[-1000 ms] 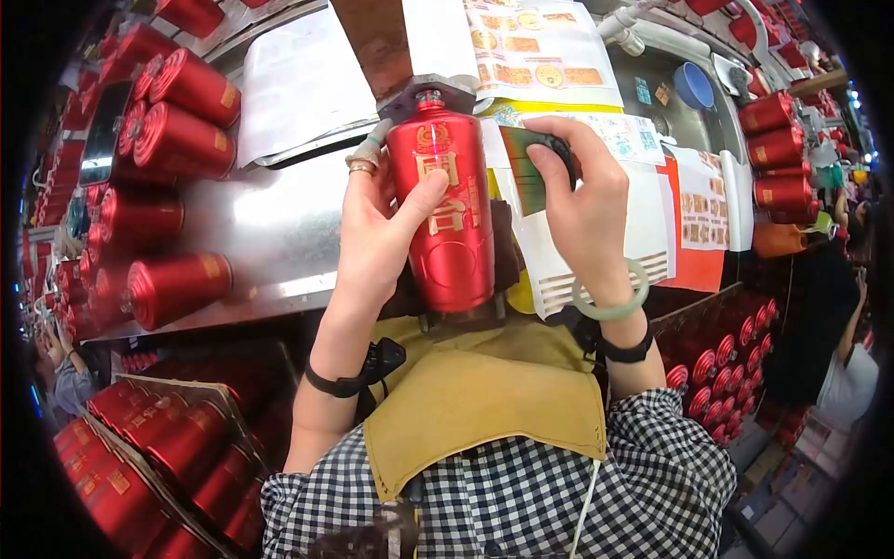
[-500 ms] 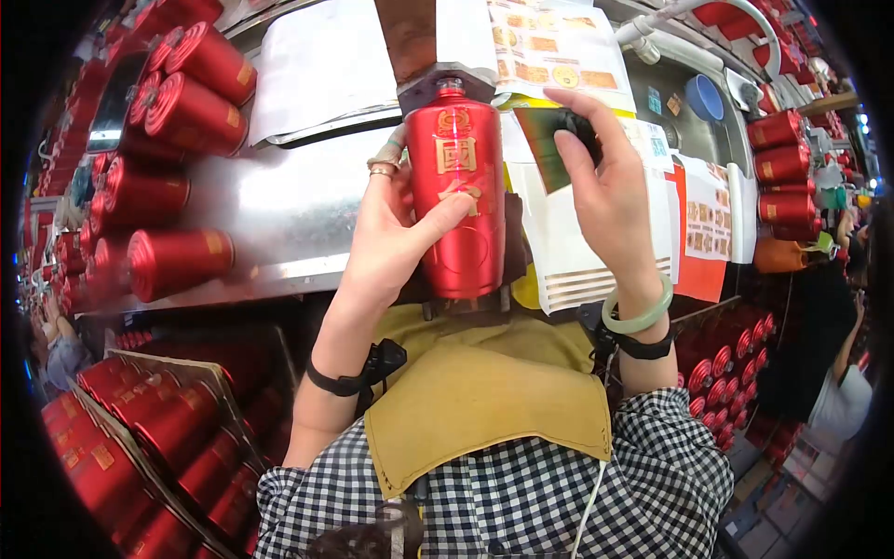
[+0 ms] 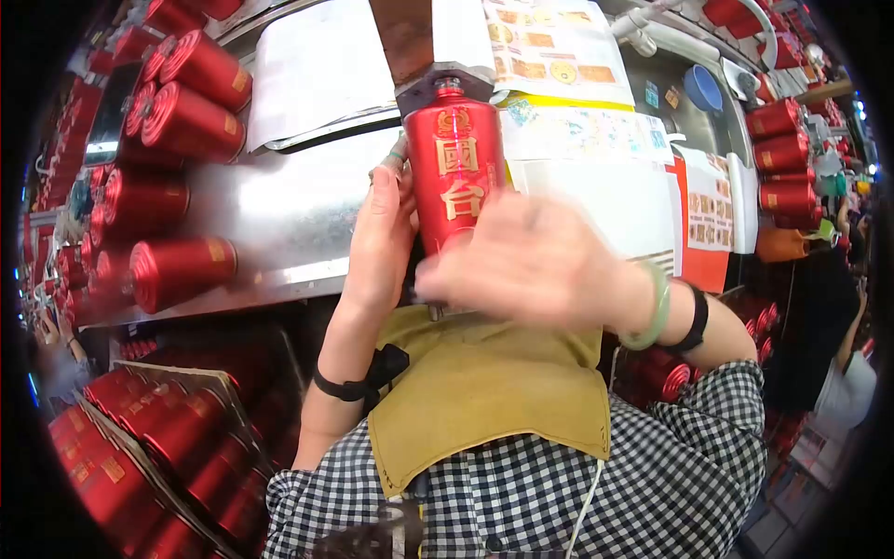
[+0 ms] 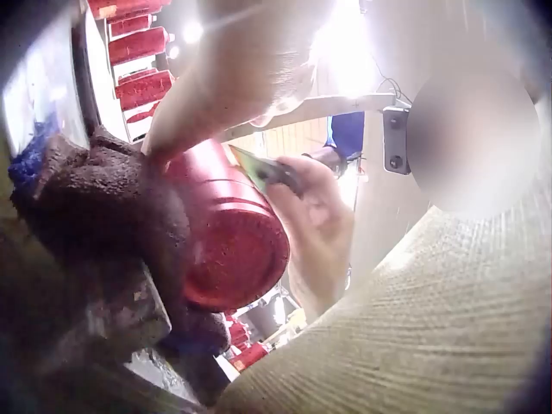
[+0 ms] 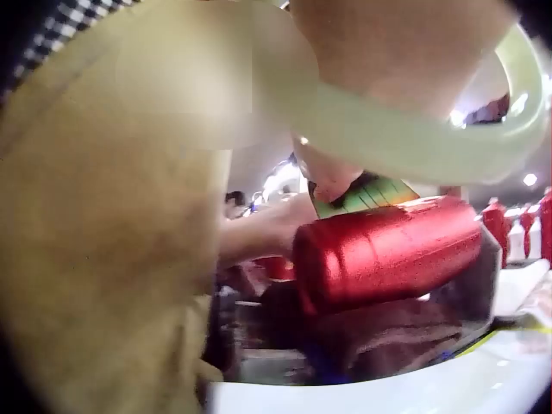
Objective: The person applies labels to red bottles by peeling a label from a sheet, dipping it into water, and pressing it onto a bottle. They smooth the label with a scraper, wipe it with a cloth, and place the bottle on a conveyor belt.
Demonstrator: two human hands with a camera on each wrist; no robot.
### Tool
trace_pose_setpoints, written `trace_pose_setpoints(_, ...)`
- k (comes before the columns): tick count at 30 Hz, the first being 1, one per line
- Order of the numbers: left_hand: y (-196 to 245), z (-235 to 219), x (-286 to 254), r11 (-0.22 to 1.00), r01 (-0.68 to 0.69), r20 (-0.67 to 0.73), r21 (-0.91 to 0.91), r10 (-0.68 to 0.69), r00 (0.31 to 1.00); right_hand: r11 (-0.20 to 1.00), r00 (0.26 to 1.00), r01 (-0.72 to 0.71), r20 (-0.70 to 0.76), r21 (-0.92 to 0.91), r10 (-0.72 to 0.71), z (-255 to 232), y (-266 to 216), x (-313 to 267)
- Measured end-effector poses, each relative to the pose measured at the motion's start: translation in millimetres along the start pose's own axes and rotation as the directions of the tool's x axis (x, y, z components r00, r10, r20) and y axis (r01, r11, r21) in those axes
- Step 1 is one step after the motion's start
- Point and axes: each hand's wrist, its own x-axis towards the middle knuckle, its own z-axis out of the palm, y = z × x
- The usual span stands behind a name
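A red bottle (image 3: pixel 453 158) with gold characters lies on its side in a cradle padded with dark cloth (image 4: pixel 112 190), its neck against a metal stop (image 3: pixel 445 79). Along the bottle's left side lies my left hand (image 3: pixel 377 228), its thumb raised beside the bottle and its other fingers partly hidden behind. My right hand (image 3: pixel 535 261), blurred, crosses the bottle's lower right part. It pinches a flat green scraper-like piece (image 5: pixel 366 194) with a dark grip (image 4: pixel 283 178); in the right wrist view the green piece overlaps the bottle's upper surface. In the head view my hand hides it.
Red canisters (image 3: pixel 191 121) stand at the left on the metal table (image 3: pixel 270 210). White sheets (image 3: pixel 321 70) and printed label sheets (image 3: pixel 563 56) lie behind and to the right. A sink with a blue bowl (image 3: pixel 703 87) is at far right; crates of red bottles (image 3: pixel 172 419) stand below left.
My right hand has swung from right of the bottle, leftward and toward my body, across its lower part. My left thumb has lifted off the bottle's front to its left side.
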Motion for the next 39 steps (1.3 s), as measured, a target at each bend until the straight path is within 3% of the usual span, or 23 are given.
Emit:
trace_pose_setpoints(3, 5.0, 2.9, 0.2, 0.996, -0.001, 0.014, 0.088, 0.0, 1.0, 0.994, 0.951, -0.102, -0.296, -0.024, 0.091, -8.2, 51.1, 5.7)
trace_pose_setpoints(7, 0.4, 4.0, -1.1, 0.996, -0.019, -0.047, 0.082, 0.023, 0.999, 0.985, 0.96, -0.166, -0.221, 0.039, 0.17, 10.3, 29.3, -42.3)
trace_pose_setpoints(11, -8.0, 2.9, 3.0, 0.986, -0.102, -0.016, 0.13, 0.105, 0.994, 0.985, 0.987, -0.128, -0.083, 0.118, 0.138, -1.8, -5.0, -58.7)
trace_pose_setpoints(13, -1.5, 5.5, -0.5, 0.957, -0.076, 0.03, 0.282, 0.07, 0.997, 0.978, 0.972, -0.181, -0.133, 0.105, 0.194, -7.0, 1.8, -49.1)
trace_pose_setpoints(15, -0.8, 5.2, -0.7, 0.972, -0.072, 0.016, 0.222, 0.071, 0.997, 0.969, 0.931, -0.246, -0.275, 0.014, 0.24, -5.7, 14.7, -34.3)
trace_pose_setpoints(17, -5.1, -1.1, -1.3, 0.973, -0.092, 0.03, 0.214, 0.087, 0.996, 0.962, 0.961, -0.158, -0.26, -0.223, 0.098, -5.9, 32.0, -29.6)
trace_pose_setpoints(18, -6.1, -1.7, -1.8, 0.971, -0.096, 0.029, 0.217, 0.091, 0.995, 0.98, 0.978, -0.122, -0.186, -0.157, 0.092, -2.4, 23.8, -30.4)
trace_pose_setpoints(20, -6.5, 0.7, 0.7, 0.998, -0.055, -0.009, 0.028, 0.055, 0.998, 0.999, 0.998, -0.013, -0.063, 0.029, 0.015, 0.0, -0.8, -23.9)
trace_pose_setpoints(21, -4.6, 1.7, 1.2, 0.998, -0.057, -0.006, 0.031, 0.057, 0.998, 1.0, 1.0, 0.028, -0.007, 0.014, -0.028, 0.6, -11.1, -11.2)
trace_pose_setpoints(23, -1.3, 4.7, 0.9, 1.0, 0.004, -0.055, -0.01, -0.004, 0.998, 0.984, 0.986, -0.057, 0.145, -0.17, 0.082, 7.8, -10.6, 9.4)
trace_pose_setpoints(24, 0.7, 3.2, -0.8, 0.995, -0.024, -0.041, 0.101, 0.028, 0.999, 0.962, 0.973, -0.171, 0.116, -0.212, 0.198, 13.7, 2.9, 22.0)
trace_pose_setpoints(25, -4.2, -1.6, 2.7, 1.0, -0.025, -0.031, 0.017, 0.026, 0.999, 0.949, 0.98, -0.189, 0.006, -0.254, 0.197, 21.8, 26.5, 30.5)
trace_pose_setpoints(26, -3.7, -1.2, 2.5, 1.0, -0.025, -0.03, -0.017, 0.024, 0.999, 0.905, 0.971, -0.216, 0.015, -0.366, 0.238, 12.7, 46.1, 47.0)
trace_pose_setpoints(27, -2.6, -1.3, 2.0, 0.998, -0.029, -0.032, -0.052, 0.027, 0.999, 0.871, 0.978, -0.21, -0.09, -0.445, 0.19, 8.9, 67.6, 59.3)
trace_pose_setpoints(29, -2.7, -11.6, -3.8, 1.0, -0.031, -0.078, -0.003, 0.03, 0.996, 0.822, 0.992, 0.007, -0.099, -0.569, -0.077, -5.1, 94.4, 65.1)
trace_pose_setpoints(31, -0.6, -22.4, -6.4, 0.999, -0.028, -0.112, 0.03, 0.031, 0.993, 0.871, 0.989, 0.073, -0.08, -0.486, -0.127, 7.0, 76.9, 36.0)
trace_pose_setpoints(33, -1.3, -28.8, -4.9, 0.972, -0.164, -0.151, 0.171, 0.19, 0.97, 0.902, 0.966, 0.151, -0.136, -0.404, -0.222, 27.1, 43.9, -9.1)
trace_pose_setpoints(34, -3.1, -30.6, -2.9, 0.934, -0.243, -0.12, 0.262, 0.282, 0.952, 0.9, 0.949, 0.264, -0.071, -0.345, -0.306, 27.1, 28.7, -24.9)
trace_pose_setpoints(35, -5.2, -33.8, 2.5, 0.88, -0.332, -0.039, 0.341, 0.366, 0.93, 0.959, 0.96, 0.271, -0.047, -0.08, -0.275, 9.6, 7.7, -16.6)
trace_pose_setpoints(36, -1.6, -28.5, 6.4, 0.883, -0.336, -0.027, 0.327, 0.365, 0.931, 0.966, 0.967, 0.252, -0.056, 0.061, -0.249, 8.2, -4.4, -19.3)
trace_pose_setpoints(37, 7.7, -20.6, 8.5, 0.639, -0.426, 0.163, 0.641, 0.429, 0.889, 0.975, 0.978, 0.193, -0.096, 0.112, -0.182, 11.1, -12.1, -25.8)
trace_pose_setpoints(38, 14.9, -14.3, 10.1, 0.28, -0.493, 0.363, 0.824, 0.409, 0.837, 0.984, 0.992, 0.089, -0.106, 0.156, -0.072, 11.9, -11.8, -30.3)
trace_pose_setpoints(39, 18.4, -11.0, 16.3, 0.119, -0.522, 0.448, 0.845, 0.378, 0.81, 0.979, 0.993, -0.015, -0.113, 0.201, 0.038, 11.5, -10.9, -33.5)
